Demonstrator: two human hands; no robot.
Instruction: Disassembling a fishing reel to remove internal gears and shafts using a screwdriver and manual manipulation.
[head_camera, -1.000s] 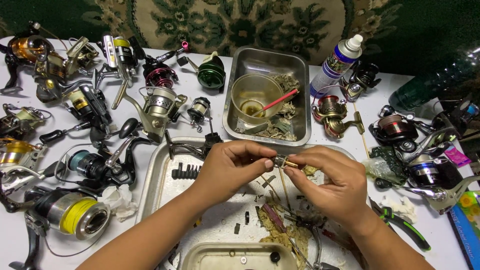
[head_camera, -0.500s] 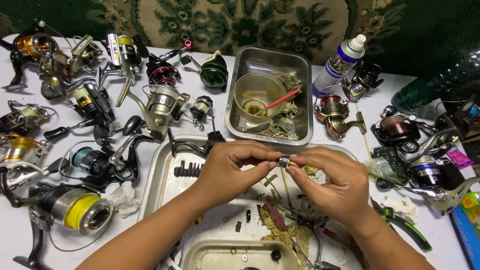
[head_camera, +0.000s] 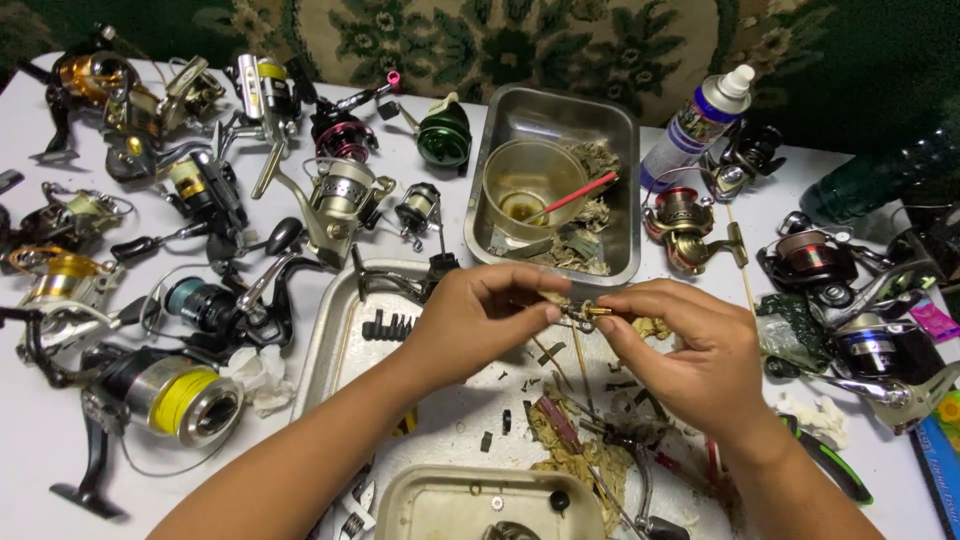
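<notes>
The left hand (head_camera: 475, 320) and right hand (head_camera: 690, 345) pinch together a small metal reel part (head_camera: 583, 313), mostly hidden by fingertips, above a metal tray (head_camera: 335, 330) on a white table (head_camera: 40, 440) crowded with fishing reels (head_camera: 170, 390).

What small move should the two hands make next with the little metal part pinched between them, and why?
Probably lower the small metal part closer to the metal tray before working it: both the left hand and right hand pinch it above loose bits lying there, so anything dropped stays contained.
</notes>
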